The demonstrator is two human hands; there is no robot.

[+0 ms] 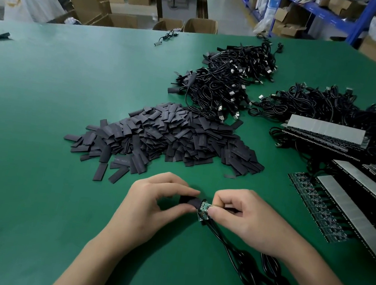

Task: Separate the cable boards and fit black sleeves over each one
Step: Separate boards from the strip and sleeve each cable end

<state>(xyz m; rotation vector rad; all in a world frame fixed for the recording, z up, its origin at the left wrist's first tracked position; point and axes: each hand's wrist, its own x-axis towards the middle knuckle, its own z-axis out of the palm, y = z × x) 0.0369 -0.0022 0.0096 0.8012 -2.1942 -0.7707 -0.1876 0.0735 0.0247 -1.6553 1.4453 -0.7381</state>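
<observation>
At a green table (53,111), the left hand (154,203) pinches a black sleeve (189,201) at the end of a small cable board (204,209), which the right hand (246,220) grips. A sleeve pile (166,137) lies just beyond, with tangled cables (229,80) and board strips (355,202) to the right.

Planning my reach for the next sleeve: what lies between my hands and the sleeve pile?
Head view: only bare green mat lies between the sleeve pile and the left hand and right hand.
</observation>
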